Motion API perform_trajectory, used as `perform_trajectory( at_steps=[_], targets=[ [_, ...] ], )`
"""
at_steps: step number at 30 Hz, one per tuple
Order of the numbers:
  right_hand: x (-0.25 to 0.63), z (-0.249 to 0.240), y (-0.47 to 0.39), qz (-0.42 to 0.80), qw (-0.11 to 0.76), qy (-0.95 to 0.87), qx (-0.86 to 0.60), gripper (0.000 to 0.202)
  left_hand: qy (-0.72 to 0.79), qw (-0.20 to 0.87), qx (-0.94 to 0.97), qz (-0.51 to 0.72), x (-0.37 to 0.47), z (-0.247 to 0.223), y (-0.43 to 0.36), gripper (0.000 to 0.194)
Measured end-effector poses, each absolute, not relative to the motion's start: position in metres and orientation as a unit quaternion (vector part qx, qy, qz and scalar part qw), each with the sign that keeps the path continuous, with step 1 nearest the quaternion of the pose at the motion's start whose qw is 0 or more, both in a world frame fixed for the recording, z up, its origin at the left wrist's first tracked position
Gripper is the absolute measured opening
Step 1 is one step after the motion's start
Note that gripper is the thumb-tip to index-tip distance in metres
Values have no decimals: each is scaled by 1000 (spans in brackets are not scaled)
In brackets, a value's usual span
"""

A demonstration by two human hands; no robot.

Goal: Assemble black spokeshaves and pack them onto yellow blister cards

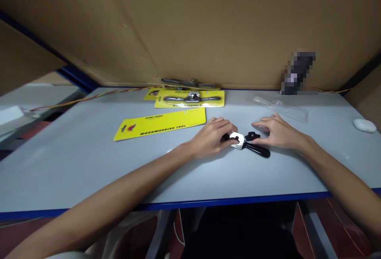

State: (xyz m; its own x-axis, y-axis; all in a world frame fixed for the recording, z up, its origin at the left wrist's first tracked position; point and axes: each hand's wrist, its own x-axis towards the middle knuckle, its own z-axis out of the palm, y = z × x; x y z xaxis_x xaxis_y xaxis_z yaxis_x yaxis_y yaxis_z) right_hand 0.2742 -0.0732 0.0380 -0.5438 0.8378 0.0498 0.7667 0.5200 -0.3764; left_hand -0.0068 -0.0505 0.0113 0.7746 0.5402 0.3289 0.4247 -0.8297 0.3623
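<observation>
On grey tabletop (104, 179), head view: spokeshave (257, 149) sits under L hand (212, 136), black free handle pointing out to R and slightly back toward wearer. Long axis approx L-R, R end nearer front edge. L grip: closed on far-side handle + body, thumb over silver blade plate (241, 138).

R hand (279, 132): thumb + index apart, moderate gap, approx the width of small black cap piece (252, 136). Piece lies flat-ish at the fingertips, just R of blade plate and just behind free handle. R hand is clearly the nearer one to it; L is committed to the tool. Contact btwn R fingertips and piece: can't tell, so not calling it a pinch.

Key rel.: piece is L of R palm, plate is further L again, short offset btwn.

Bkgd: yellow card (160, 123) L of hands, carded spokeshave (190, 98) behind, clear plastic shell (279, 107) behind R hand.
</observation>
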Motion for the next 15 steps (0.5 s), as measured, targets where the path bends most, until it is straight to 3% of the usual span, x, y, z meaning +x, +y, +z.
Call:
perform_trajectory(
  at_steps=[4, 8, 15],
  targets=[
    [277, 37, -72, 184, 128, -847, -481, 20, 300, 173, 908, 234, -2, 6, -50, 24],
    [279, 39, -72, 224, 143, -840, -473, 19, 347, 153, 901, 208, 1, 6, -52, 21],
    [281, 39, -71, 262, 131, -806, -515, 20, 380, 69, 911, 145, 0, 16, -54, 39]
  ],
)
